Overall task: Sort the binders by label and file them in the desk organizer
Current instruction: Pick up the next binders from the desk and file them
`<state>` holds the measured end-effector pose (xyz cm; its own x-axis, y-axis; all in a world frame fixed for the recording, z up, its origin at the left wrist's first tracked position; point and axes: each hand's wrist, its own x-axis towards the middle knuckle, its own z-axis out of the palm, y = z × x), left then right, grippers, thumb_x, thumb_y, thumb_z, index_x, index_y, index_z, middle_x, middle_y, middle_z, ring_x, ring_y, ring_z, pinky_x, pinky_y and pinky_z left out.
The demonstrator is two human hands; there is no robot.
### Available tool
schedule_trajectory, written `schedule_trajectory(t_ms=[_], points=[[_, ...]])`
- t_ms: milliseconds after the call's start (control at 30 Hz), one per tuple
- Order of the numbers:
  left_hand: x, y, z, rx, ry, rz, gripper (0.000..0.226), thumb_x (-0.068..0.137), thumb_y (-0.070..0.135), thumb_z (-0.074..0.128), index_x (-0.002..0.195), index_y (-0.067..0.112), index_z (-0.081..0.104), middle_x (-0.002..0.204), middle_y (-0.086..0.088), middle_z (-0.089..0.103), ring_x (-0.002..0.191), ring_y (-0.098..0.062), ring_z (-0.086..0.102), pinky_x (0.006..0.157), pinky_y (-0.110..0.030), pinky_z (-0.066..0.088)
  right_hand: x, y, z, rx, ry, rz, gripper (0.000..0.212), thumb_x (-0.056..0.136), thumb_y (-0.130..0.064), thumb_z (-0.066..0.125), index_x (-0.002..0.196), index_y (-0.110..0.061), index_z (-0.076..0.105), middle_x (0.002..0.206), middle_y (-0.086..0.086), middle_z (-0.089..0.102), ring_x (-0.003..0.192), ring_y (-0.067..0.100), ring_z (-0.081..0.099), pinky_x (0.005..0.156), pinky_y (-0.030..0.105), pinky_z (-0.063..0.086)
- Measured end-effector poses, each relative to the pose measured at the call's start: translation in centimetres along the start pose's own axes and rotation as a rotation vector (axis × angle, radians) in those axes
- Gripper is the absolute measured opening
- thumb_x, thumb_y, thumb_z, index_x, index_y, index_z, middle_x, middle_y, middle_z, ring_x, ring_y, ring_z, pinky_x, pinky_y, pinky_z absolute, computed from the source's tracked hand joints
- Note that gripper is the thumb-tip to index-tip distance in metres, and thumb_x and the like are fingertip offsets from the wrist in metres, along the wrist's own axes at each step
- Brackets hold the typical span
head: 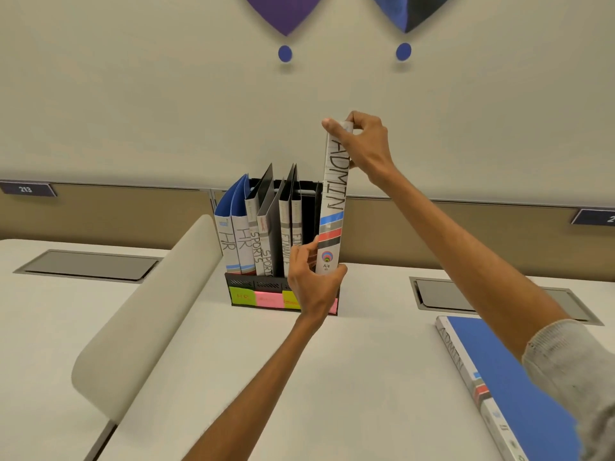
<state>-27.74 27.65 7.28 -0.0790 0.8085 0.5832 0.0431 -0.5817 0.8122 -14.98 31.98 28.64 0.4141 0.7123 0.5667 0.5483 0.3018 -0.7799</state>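
A binder with ADMIN on its white spine (333, 201) stands upright above the right end of the black desk organizer (253, 285). My right hand (361, 144) pinches the binder's top edge. My left hand (312, 281) grips its bottom edge in front of the organizer. The organizer holds two blue HR binders (234, 241), two SPORTS binders (263, 247) and two FINANCE binders (289, 241), all upright or leaning. Coloured sticky labels (266, 299) run along the organizer's front. A second blue ADMIN binder (499, 384) lies flat on the desk at the right.
A curved grey divider panel (143, 314) rises from the desk left of the organizer. Recessed grey cable hatches sit at the left (90, 265) and at the right (442, 296). A wall with a number plate 213 (26, 189) stands behind.
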Motion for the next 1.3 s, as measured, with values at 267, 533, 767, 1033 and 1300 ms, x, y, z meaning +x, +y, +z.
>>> schedule_trajectory(t_ms=[267,533,767,1033,1300], points=[[1.6,-5.8,1.3,0.051,-0.103,-0.086,0.051,0.066,0.017,0.085,0.109,0.017,0.058,0.099,0.005,0.057,0.087,-0.010,0.064,0.069,-0.022,0.058,0.6,4.4,2.8,-0.030,0.006,0.004,0.047,0.085,-0.049,0.069,0.053,-0.021,0.050,0.078,0.002,0.072,0.086,0.012,0.071,0.072,0.020,0.048],[3.7,-11.8,2.6,-0.047,-0.255,-0.235,0.037,0.075,0.019,0.083,0.103,0.036,0.064,0.101,0.013,0.067,0.093,-0.001,0.067,0.080,-0.024,0.059,1.1,9.1,6.0,-0.071,-0.041,-0.026,0.041,0.083,-0.033,0.074,0.056,-0.007,0.055,0.099,0.007,0.072,0.097,0.018,0.069,0.087,0.040,0.057],[1.7,-15.3,1.1,0.364,-0.482,-0.286,0.058,0.079,0.070,0.059,0.123,0.032,0.056,0.121,0.013,0.060,0.107,-0.007,0.060,0.085,-0.031,0.055,1.0,9.9,6.5,-0.141,-0.002,-0.121,0.053,0.086,-0.038,0.070,0.062,0.006,0.051,0.092,0.017,0.069,0.093,0.024,0.064,0.079,0.039,0.054],[0.9,-15.9,0.6,0.510,-0.598,-0.230,0.058,0.091,0.060,0.052,0.136,0.024,0.044,0.135,0.002,0.054,0.127,-0.016,0.048,0.096,-0.040,0.052,-0.1,9.6,5.8,-0.201,0.082,-0.156,0.057,0.087,-0.044,0.068,0.058,0.001,0.049,0.090,0.015,0.072,0.100,0.021,0.066,0.080,0.032,0.051],[1.1,-14.8,1.1,0.465,-0.534,-0.325,0.068,0.078,0.060,0.068,0.131,0.023,0.046,0.123,0.001,0.059,0.115,-0.018,0.056,0.090,-0.041,0.055,-0.6,8.8,6.1,-0.205,0.180,-0.107,0.047,0.083,-0.045,0.070,0.050,-0.016,0.052,0.089,0.005,0.076,0.116,0.013,0.063,0.095,0.031,0.046]])
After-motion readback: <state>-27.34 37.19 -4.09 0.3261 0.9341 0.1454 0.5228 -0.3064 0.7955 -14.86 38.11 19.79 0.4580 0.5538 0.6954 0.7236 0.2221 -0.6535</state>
